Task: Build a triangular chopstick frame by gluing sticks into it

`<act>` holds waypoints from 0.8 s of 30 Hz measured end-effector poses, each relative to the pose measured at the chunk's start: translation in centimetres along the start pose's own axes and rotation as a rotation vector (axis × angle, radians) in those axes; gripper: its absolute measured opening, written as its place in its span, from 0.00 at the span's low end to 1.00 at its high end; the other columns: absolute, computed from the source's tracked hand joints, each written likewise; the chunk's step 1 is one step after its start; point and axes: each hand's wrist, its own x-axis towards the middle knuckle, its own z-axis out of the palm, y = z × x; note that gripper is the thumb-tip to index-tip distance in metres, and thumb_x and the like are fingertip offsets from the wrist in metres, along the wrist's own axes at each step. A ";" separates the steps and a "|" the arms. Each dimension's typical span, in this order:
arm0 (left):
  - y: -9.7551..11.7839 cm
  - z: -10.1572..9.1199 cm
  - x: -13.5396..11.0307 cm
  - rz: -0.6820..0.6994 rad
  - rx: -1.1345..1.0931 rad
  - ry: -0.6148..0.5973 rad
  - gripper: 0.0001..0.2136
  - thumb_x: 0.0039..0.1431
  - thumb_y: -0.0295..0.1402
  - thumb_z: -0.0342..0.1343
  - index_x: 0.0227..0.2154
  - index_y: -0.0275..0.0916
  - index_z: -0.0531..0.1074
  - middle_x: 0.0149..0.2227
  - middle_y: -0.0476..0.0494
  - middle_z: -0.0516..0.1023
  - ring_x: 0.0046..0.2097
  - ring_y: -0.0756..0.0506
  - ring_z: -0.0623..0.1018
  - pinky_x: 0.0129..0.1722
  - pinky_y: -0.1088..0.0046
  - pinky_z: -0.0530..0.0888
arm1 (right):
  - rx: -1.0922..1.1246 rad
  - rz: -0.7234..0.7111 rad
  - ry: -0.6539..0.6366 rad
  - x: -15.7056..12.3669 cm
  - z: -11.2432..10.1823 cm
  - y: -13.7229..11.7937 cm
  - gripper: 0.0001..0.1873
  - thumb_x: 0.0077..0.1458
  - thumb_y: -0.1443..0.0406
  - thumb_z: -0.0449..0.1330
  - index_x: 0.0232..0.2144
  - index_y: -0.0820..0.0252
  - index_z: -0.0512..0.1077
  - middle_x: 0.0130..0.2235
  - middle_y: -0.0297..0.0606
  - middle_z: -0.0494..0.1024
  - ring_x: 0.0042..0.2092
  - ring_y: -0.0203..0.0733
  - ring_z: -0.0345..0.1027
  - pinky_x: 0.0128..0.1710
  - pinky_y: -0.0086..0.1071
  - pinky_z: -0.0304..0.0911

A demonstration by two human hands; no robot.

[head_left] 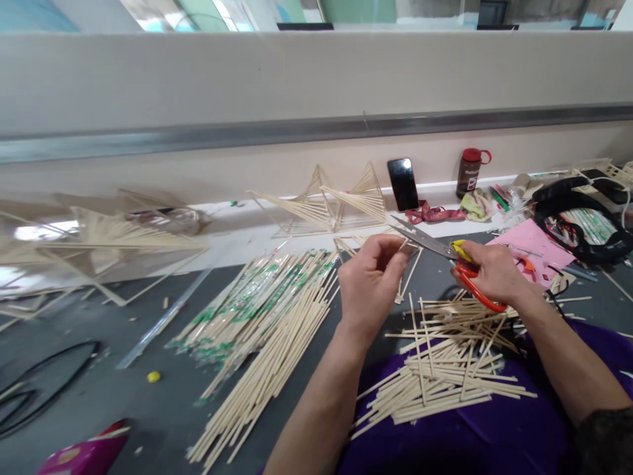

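Note:
My right hand [494, 270] is closed round the handles of a pair of scissors [432, 244] with red and yellow grips. Their blades point left, slightly apart, just beyond my left fingertips. My left hand [368, 280] is pinched on what looks like a thin wooden stick, mostly hidden by the fingers. Below both hands, a loose pile of short wooden sticks [445, 376] lies across purple cloth [529, 429] and the table's edge. Left of my left hand is a spread of longer wooden sticks [277, 369], beside sticks in clear and green plastic wrappers [247, 303].
Stick-built models [356, 198] stand along the wall, with larger ones [119, 244] at left. A phone [402, 183], a red-lidded bottle [468, 175], pink paper [537, 244] and a black headset-like band [583, 251] are at right. A clear ruler [163, 323] and black cable [49, 363] lie left.

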 end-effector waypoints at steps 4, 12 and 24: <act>-1.0 0.7 -0.3 0.306 0.453 0.106 0.14 0.66 0.38 0.47 0.30 0.38 0.73 0.26 0.46 0.77 0.26 0.50 0.74 0.26 0.74 0.63 | -0.047 0.055 -0.031 0.0 0.5 -0.9 0.09 0.51 0.58 0.56 0.28 0.58 0.66 0.24 0.35 0.71 0.25 0.35 0.57 0.27 0.29 0.47; -1.7 0.3 -0.2 0.241 0.521 -0.024 0.18 0.67 0.42 0.44 0.29 0.39 0.73 0.22 0.48 0.76 0.23 0.50 0.72 0.25 0.74 0.61 | -0.009 0.027 -0.119 0.3 0.9 -0.2 0.11 0.52 0.56 0.54 0.28 0.58 0.64 0.25 0.36 0.72 0.26 0.36 0.59 0.27 0.29 0.48; -0.4 -0.2 0.0 -0.322 -0.355 -0.465 0.20 0.56 0.51 0.54 0.20 0.40 0.70 0.14 0.54 0.58 0.16 0.54 0.54 0.16 0.77 0.51 | 0.046 -0.147 -0.074 0.5 0.0 1.9 0.09 0.49 0.59 0.53 0.25 0.58 0.63 0.22 0.32 0.68 0.24 0.33 0.55 0.26 0.27 0.47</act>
